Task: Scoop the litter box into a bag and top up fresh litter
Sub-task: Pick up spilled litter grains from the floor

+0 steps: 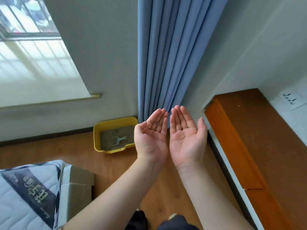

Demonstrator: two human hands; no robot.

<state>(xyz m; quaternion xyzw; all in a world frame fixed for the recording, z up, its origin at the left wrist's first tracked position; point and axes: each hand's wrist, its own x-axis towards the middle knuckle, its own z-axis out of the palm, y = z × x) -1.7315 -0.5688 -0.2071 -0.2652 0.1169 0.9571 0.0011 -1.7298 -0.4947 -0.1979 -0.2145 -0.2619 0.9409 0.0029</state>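
A yellow litter box (97, 138) stands on the wooden floor against the wall, beside the blue curtain. Grey-brown litter (108, 138) fills it, and a grey scoop (118, 141) lies on top of the litter. My left hand (152, 136) and my right hand (185, 136) are held palm up side by side in front of me, fingers straight and holding nothing. A few small dark grains stick to the fingers of both hands. My left hand covers the box's right end in the view.
A blue curtain (166, 55) hangs in the corner. An orange-brown cabinet (249, 138) runs along the right wall under a wall socket (290, 98). A mattress (28, 193) on a cardboard-sided base (78, 188) sits at lower left. A window (33, 55) is upper left.
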